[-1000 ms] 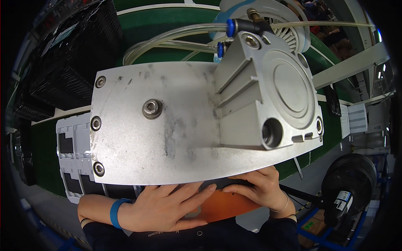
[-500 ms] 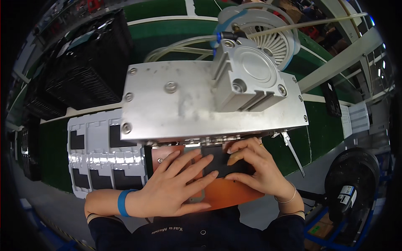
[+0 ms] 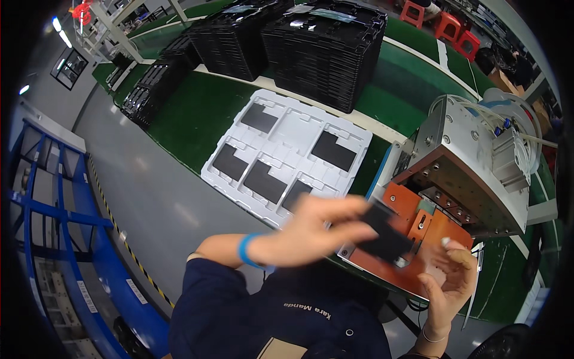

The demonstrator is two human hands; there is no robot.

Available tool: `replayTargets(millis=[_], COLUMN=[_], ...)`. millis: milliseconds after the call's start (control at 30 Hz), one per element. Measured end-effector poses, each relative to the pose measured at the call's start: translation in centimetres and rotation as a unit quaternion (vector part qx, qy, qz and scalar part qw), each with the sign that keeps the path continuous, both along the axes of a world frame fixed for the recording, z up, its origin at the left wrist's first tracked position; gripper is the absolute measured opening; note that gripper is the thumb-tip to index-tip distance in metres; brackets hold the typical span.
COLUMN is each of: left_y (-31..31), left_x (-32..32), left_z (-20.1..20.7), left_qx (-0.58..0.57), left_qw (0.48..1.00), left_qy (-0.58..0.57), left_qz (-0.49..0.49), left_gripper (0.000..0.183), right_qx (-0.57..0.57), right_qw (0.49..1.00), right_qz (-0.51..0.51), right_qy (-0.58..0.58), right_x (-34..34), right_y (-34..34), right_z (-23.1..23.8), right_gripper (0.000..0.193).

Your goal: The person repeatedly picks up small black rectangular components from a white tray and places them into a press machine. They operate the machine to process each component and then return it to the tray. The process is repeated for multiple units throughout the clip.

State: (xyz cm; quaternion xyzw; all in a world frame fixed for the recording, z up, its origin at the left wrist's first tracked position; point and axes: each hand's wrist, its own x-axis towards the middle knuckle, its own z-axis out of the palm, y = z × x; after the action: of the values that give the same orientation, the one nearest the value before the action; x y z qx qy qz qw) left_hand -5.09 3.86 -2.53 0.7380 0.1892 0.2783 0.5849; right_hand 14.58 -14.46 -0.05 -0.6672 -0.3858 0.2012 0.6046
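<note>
My left hand [image 3: 308, 230], slightly blurred, pinches a flat black L-shaped piece [image 3: 382, 232] by its left side. The piece is tilted and hangs over the orange fixture plate [image 3: 443, 230] in front of the metal press [image 3: 478, 161]. Close to the piece's right end is my right hand [image 3: 448, 278], its fingers apart and nothing in them. To the left lies a white moulded tray [image 3: 288, 133], with similar black pieces [image 3: 265, 181] in several compartments and one bare compartment in its far row. My left hand covers part of the tray's near right corner.
Tall stacks of black trays [image 3: 323, 57] stand behind the white tray on the green bench [image 3: 179, 116]. A blue rack [image 3: 78, 251] is at the left, beyond the floor's striped line. Red stools [image 3: 448, 27] show at the far right. Clear hoses run behind the press.
The view has swung left, bringing the whole white tray into sight. My left hand has lifted the black piece from the fixture; my right hand has let go of it.
</note>
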Motion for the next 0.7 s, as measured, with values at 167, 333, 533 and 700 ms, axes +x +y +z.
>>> replayTargets(millis=[167, 333, 533, 700], left_y=[10.4, 18.4, 18.1, 17.0], left_x=[-7.4, -6.6, -2.7, -8.7], left_z=[-4.0, -10.6, -9.1, -7.5], left_qx=[-0.071, -0.002, 0.217, 0.347], left_qw=[0.958, 0.953, 0.885, 0.799], left_qy=[-0.034, 0.085, 0.229, 0.223], left_qz=[0.277, 0.292, 0.342, 0.438], left_gripper=[0.037, 0.044, 0.028, 0.017], right_qx=[-0.017, -0.014, -0.034, -0.041], right_qw=[0.976, 0.972, 0.985, 0.981], right_qz=[0.048, 0.050, 0.040, 0.049], right_qy=[-0.211, -0.228, -0.164, -0.185], right_x=[1.1, -0.1, 0.4, 0.2], right_y=[-1.0, 0.7, 0.4, 0.3], right_z=[-1.7, -2.1, -3.5, -3.4], right_gripper=[0.035, 0.026, 0.019, 0.019])
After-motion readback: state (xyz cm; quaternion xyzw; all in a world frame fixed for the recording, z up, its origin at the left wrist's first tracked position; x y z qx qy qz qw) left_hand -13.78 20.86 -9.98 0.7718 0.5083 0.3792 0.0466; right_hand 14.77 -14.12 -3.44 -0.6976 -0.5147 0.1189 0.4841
